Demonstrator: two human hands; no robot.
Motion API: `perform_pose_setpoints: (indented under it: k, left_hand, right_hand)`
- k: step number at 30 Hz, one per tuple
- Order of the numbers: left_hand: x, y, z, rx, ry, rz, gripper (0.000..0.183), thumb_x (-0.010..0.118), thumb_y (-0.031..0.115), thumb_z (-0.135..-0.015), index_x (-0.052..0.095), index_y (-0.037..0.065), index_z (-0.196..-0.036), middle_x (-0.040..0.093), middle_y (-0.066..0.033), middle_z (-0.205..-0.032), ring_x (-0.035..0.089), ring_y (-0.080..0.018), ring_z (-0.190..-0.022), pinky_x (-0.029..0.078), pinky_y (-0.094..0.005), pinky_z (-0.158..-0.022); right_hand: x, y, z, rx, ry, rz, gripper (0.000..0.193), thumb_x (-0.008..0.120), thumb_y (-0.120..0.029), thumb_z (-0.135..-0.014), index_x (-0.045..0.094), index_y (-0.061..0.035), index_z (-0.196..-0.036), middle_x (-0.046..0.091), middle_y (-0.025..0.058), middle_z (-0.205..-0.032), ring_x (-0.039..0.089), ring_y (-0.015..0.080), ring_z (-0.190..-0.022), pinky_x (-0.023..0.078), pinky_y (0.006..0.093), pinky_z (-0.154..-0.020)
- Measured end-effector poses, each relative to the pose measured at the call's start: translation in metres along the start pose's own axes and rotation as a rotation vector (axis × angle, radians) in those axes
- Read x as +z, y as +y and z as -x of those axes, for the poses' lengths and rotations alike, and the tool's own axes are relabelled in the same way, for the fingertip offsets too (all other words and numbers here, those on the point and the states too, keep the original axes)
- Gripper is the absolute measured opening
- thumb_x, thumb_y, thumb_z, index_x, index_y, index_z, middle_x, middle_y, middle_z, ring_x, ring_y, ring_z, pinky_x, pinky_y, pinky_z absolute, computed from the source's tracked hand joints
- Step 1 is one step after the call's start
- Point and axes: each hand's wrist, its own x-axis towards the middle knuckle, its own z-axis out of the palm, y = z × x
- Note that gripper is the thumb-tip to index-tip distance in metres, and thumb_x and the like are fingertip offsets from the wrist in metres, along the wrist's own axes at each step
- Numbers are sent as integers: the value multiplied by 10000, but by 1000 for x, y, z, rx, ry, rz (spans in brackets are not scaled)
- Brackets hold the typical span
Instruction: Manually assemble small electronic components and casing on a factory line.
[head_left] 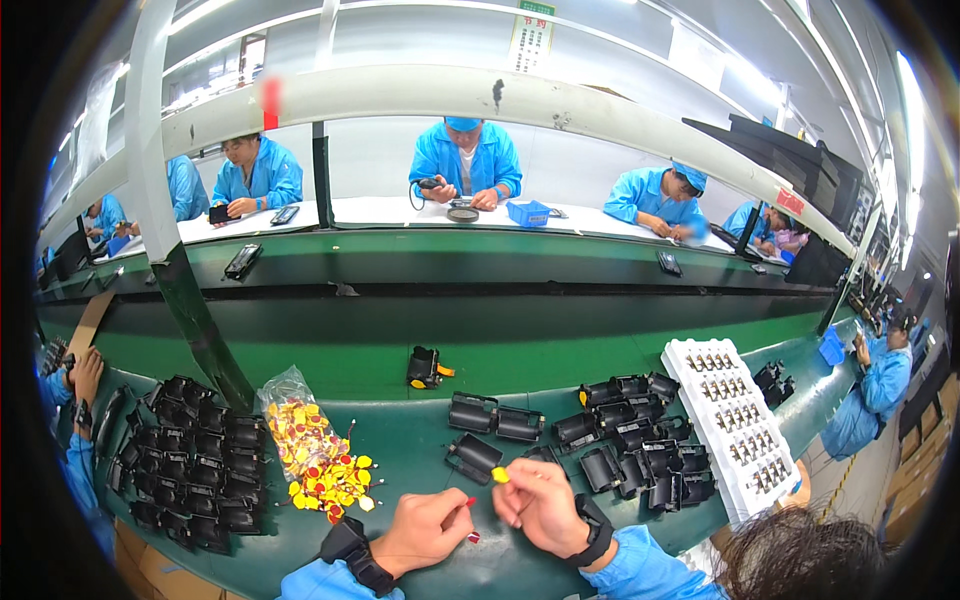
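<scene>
1 yellow pc (500, 475) pinched, R hand (545, 507), 2 red bits (471, 502) gripped, L hand (425, 530), 1 tray (706, 427)

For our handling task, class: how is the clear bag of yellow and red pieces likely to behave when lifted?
The bag would probably be floppy, since its thin film is creased. It may spill if tilted, as pieces already lie heaped by its lower end. It could sag unevenly, because the contents look loose.

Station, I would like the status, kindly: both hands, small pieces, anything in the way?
Right hand: pinching yellow piece. Left hand: closed, seemingly on red piece. Black housing close beyond yellow piece.
</scene>
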Motion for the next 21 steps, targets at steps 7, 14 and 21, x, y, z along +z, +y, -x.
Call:
perform_pose_setpoints:
  k: [7, 14, 21]
  left_hand:
    - [11, 7, -7, 190, -550, -766, 242, 550, 225, -833, 573, 25, -701, 608, -164, -595, 625, -358, -537, 523, -440, -534]
    - [-1, 18, -36, -74, -443, -647, 477, 537, 416, -919, 598, 12, -673, 625, -197, -619, 634, -384, -594, 499, -475, -567]
    - [31, 16, -65, -118, -208, -824, 413, 641, 423, -863, 575, 18, -819, 666, -186, -698, 673, -374, -646, 525, -469, -577]
  right_hand:
    - [3, -7, 0, -124, 85, 41, 259, 555, -124, -939, 539, -1, -712, 515, 64, -623, 515, 189, -498, 337, 284, -436]
    - [-12, -15, -5, -249, 158, 23, 259, 552, -111, -917, 534, -6, -681, 471, 46, -561, 503, 179, -465, 334, 281, -419]
    - [-16, -18, -11, -442, 307, 11, 244, 586, -79, -917, 545, -13, -686, 500, 39, -549, 521, 153, -463, 368, 260, -427]
